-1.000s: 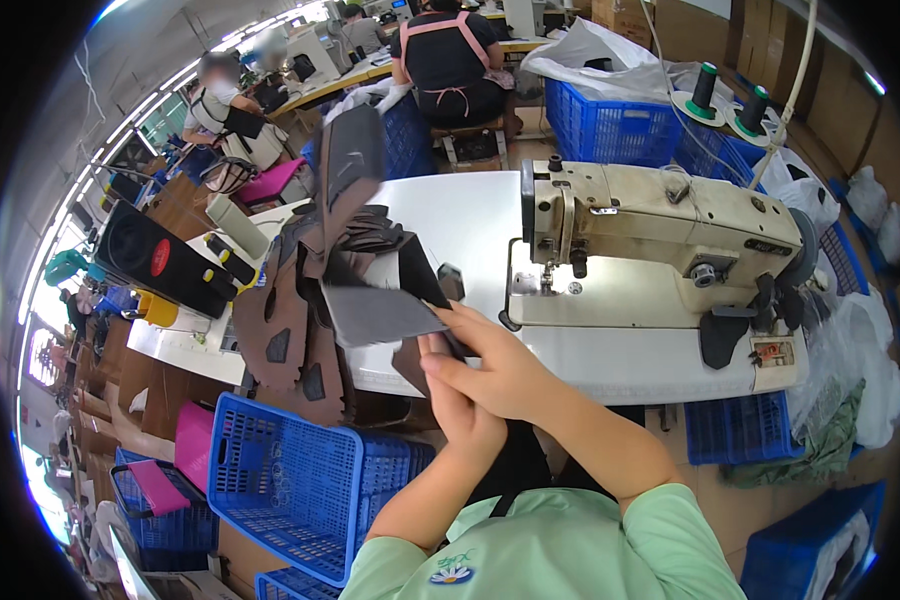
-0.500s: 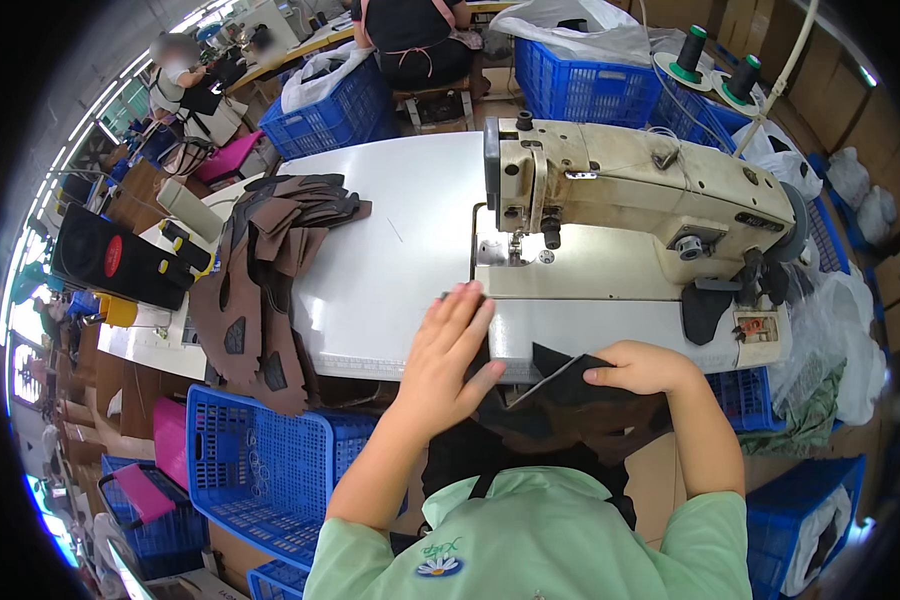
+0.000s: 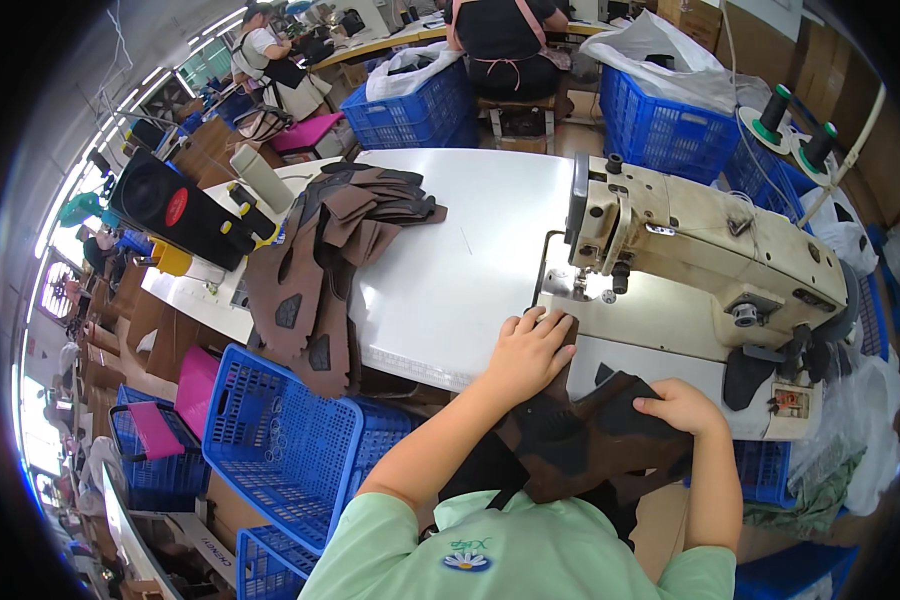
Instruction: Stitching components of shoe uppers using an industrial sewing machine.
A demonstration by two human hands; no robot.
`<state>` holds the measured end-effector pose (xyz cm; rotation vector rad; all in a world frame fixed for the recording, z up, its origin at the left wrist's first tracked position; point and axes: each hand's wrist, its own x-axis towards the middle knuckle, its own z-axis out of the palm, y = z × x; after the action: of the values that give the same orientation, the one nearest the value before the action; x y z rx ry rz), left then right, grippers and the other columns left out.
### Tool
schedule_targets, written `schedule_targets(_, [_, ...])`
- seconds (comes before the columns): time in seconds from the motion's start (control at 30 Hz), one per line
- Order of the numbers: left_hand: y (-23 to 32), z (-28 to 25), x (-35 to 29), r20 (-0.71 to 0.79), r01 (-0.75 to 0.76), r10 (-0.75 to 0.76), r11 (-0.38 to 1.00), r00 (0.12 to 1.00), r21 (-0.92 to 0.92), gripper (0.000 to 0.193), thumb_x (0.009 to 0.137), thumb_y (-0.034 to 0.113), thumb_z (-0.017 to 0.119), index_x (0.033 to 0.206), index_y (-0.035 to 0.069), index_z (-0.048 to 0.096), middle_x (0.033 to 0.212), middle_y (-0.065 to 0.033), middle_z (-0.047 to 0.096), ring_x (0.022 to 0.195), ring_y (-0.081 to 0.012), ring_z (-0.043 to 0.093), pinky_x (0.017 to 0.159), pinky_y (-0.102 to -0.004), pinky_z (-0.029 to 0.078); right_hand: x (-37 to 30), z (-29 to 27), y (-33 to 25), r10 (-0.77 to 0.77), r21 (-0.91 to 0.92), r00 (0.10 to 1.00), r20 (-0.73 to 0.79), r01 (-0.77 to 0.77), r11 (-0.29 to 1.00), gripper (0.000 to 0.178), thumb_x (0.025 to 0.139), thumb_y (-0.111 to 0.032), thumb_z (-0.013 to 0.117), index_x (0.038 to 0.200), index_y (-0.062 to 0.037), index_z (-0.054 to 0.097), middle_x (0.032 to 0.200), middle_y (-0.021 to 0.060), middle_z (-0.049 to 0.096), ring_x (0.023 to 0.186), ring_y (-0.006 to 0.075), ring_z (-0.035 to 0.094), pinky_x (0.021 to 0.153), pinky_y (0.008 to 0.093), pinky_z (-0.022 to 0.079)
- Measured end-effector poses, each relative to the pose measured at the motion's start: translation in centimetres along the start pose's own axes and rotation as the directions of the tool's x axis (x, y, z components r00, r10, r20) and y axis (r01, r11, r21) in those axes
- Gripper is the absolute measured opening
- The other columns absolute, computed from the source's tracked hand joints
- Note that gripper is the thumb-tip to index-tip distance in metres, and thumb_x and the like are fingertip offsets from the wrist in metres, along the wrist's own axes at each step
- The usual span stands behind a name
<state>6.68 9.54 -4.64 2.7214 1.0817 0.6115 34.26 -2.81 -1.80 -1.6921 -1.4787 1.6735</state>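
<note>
In front of me stands a beige sewing machine [image 3: 710,235] with its presser foot [image 3: 578,285] over the white table. A brown and black fabric piece [image 3: 580,445] hangs over the table's front edge toward my lap. My left hand [image 3: 527,352] lies on its far end just in front of the presser foot, fingers stretched out and slightly bent. My right hand [image 3: 685,408] pinches a raised black flap [image 3: 618,392] of the piece, thumb on top. Its other fingers are partly hidden beneath. Whether the far end touches the presser foot, I cannot tell.
Brown cut pieces [image 3: 320,265] lie piled on the table's left, beside a black speaker [image 3: 175,205]. A black patch [image 3: 748,378] sits at the right front. Blue baskets [image 3: 290,450] stand at lower left. Thread cones [image 3: 773,112] stand at back right; a seated person [image 3: 505,45] is beyond.
The whole view has shifted, so the table appears lower and further right. My left hand's fingers have bent slightly. The flap in my right hand has turned, showing more of the piece.
</note>
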Motion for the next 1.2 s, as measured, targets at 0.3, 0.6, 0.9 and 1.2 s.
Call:
schedule_targets(0.3, [-0.8,3.2,0.9,0.0,0.079,-0.079,0.997,0.997,0.007,0.051,0.097,0.033,0.055,0.139,0.006,0.05,0.146,-0.0142,0.049,0.139,-0.0333,0.04,0.114,-0.0512,0.032,-4.0,4.2,-5.9,-0.438,-0.41,0.585,-0.683,0.189,0.892,0.016,0.081,-0.008,0.073,0.095,-0.0015,0.073,0.082,0.0143,0.068,0.076,0.0297,0.067,0.067,0.0365,0.05])
schedule_targets(0.6, [-1.7,2.9,1.8,0.029,0.12,-0.119,0.993,0.992,-0.015,0.05,0.095,0.028,0.058,0.141,0.009,0.051,0.148,-0.0164,0.046,0.14,-0.0358,0.039,0.115,-0.051,0.03,6.1,6.5,-6.3,-0.496,-0.401,0.555,-0.667,0.293,0.868,0.029,0.083,-0.011,0.07,0.11,-0.0047,0.069,0.105,0.0149,0.069,0.097,0.0325,0.065,0.084,0.0405,0.052])
schedule_targets(0.9, [-2.1,2.8,2.1,0.037,0.019,-0.018,0.999,0.999,-0.027,0.051,0.095,0.029,0.058,0.14,0.006,0.051,0.148,-0.0178,0.047,0.142,-0.0333,0.037,0.116,-0.0517,0.028,6.1,7.7,-6.1,-0.615,-0.784,0.589,-0.525,-0.052,0.619,0.047,0.08,-0.038,0.075,0.119,-0.0128,0.07,0.124,0.0151,0.059,0.112,0.0338,0.052,0.094,0.0458,0.041])
schedule_targets(1.2, [-2.4,2.9,2.8,0.038,-0.022,0.024,0.999,0.999,-0.045,0.053,0.093,0.028,0.061,0.139,0.005,0.052,0.146,-0.0188,0.048,0.14,-0.0346,0.041,0.115,-0.0498,0.032,8.1,8.2,-4.6,-0.591,-0.801,0.616,-0.521,-0.112,0.589,0.046,0.083,-0.029,0.069,0.124,-0.0079,0.065,0.132,0.0114,0.06,0.12,0.0302,0.052,0.099,0.0458,0.038])
